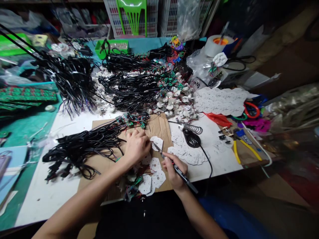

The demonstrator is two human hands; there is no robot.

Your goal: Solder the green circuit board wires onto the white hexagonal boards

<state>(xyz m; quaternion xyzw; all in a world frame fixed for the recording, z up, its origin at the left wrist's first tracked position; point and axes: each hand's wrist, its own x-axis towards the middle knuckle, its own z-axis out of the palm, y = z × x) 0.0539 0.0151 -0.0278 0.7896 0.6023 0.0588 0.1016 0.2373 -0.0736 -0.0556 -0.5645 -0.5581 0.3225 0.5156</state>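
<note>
My right hand (175,169) grips a black soldering iron (183,177) like a pen, its metal tip pointing up and left. That tip rests over a small white LED circuit board (157,143) on the cardboard (163,127). My left hand (136,146) is closed at the left edge of this board; its fingertips are partly hidden, and what they pinch is unclear. More white boards (155,177) lie between my forearms. Beside them are loose green boards with thin red wires (136,182). A bundle of black power cords (84,144) spreads out left of my left hand.
Behind the cardboard lie heaps of black cords (134,88) and white parts (178,103). An iron stand with a coiled spring (191,136) sits to the right, near stacked white boards (191,154). Yellow-handled pliers (235,151) lie at the right edge. Green circuit panels (27,94) are far left.
</note>
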